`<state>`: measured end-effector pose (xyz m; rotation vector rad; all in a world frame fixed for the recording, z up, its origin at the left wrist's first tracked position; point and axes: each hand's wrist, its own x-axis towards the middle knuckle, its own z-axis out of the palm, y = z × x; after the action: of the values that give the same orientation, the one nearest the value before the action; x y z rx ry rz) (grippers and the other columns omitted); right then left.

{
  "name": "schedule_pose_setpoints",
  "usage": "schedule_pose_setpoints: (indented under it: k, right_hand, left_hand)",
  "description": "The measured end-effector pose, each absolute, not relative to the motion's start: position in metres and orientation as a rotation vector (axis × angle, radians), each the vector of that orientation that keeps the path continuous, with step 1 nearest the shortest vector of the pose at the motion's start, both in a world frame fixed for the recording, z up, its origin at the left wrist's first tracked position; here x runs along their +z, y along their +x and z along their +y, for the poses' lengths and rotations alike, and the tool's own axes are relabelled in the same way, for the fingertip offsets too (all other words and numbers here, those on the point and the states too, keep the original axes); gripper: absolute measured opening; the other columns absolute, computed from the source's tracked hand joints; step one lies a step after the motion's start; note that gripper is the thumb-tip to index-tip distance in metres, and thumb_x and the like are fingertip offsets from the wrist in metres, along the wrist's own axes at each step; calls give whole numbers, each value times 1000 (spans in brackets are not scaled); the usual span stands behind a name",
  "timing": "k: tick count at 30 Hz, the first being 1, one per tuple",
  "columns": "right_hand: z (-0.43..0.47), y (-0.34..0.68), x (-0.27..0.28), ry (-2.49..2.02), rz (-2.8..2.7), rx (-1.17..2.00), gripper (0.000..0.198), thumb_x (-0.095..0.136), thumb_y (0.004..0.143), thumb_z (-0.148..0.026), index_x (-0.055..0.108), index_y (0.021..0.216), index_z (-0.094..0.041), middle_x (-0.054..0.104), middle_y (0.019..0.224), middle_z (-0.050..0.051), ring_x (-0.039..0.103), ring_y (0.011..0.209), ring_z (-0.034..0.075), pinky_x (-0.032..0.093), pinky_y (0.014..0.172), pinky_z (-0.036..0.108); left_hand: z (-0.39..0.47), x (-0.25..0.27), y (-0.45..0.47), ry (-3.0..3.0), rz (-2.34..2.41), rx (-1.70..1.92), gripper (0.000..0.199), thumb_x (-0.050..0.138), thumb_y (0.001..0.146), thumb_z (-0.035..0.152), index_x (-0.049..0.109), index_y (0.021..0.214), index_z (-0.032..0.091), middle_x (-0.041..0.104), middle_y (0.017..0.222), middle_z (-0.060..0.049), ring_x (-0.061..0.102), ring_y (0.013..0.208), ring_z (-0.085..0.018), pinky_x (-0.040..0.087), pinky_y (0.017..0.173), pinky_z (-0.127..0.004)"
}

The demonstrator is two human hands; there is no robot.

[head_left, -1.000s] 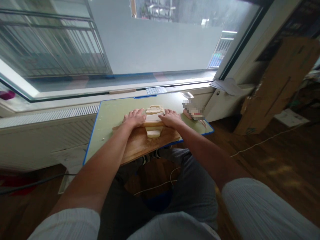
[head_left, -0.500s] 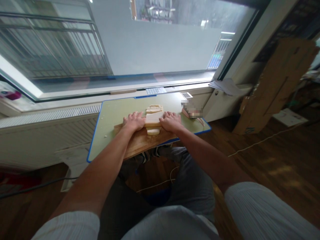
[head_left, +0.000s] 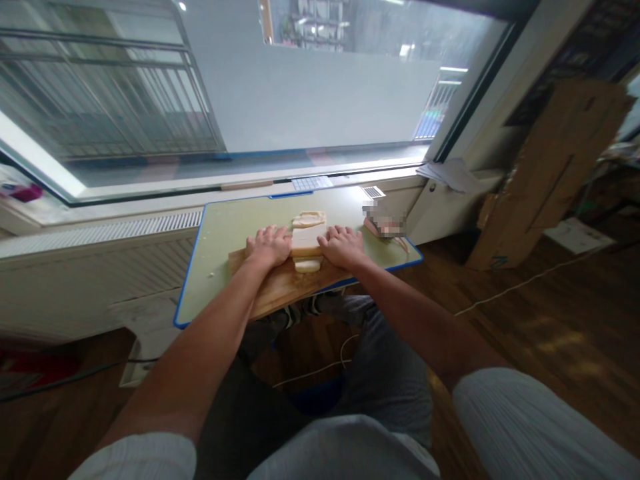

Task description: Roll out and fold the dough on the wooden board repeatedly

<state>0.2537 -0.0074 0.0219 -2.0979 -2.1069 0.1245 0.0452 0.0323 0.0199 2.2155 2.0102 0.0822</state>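
A pale wooden block lies across a flattened strip of dough, whose ends show beyond and in front of it. My left hand is over the block's left end, fingers bent forward and pressed down. On the right end, my right hand grips in the same way, its thumb near the block's edge. Both palms hide the block's ends. Beneath the dough is a brown wooden cutting board, set at an angle on a pale green, blue-edged table.
At the table's right end sits a pinkish item, partly blurred out. A window and a radiator stand behind the table. Cardboard leans at the right. A white cable runs over the wooden floor.
Almost nothing differs. Both hands keep their place on the block, and the view has shifted very slightly.
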Motion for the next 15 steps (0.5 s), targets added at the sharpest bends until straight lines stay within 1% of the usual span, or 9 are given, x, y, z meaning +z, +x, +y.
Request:
schedule_pose_setpoints:
  k: [5,7,10,15]
  right_hand:
    - [32,260,19,-2117,-2093,262,72,33,107,-62,55,156,-16,52,165,18,46,149,38,34,124,58]
    - [47,262,18,-2136,-2073,302,73,34,106,-63,54,157,-16,50,167,18,46,151,37,35,124,55]
    - [65,264,19,-2160,-2013,340,74,36,105,-65,55,156,-15,52,165,20,47,150,39,38,123,55]
    - [88,266,19,-2181,-1975,356,74,34,106,-65,54,155,-13,52,164,22,48,149,40,38,123,55]
  left_hand:
    - [62,21,48,2205,1989,89,65,33,103,50,47,164,34,38,177,-9,40,158,-36,35,126,-63]
    - [71,22,49,2192,1998,119,64,36,102,49,49,162,33,41,175,-9,42,156,-36,37,125,-63]
    - [86,21,50,2186,2015,172,60,38,102,47,54,158,31,47,170,-11,47,151,-36,41,124,-60]
    - [111,18,52,2156,2071,288,57,35,103,41,61,150,24,57,158,-16,54,143,-34,47,120,-54]
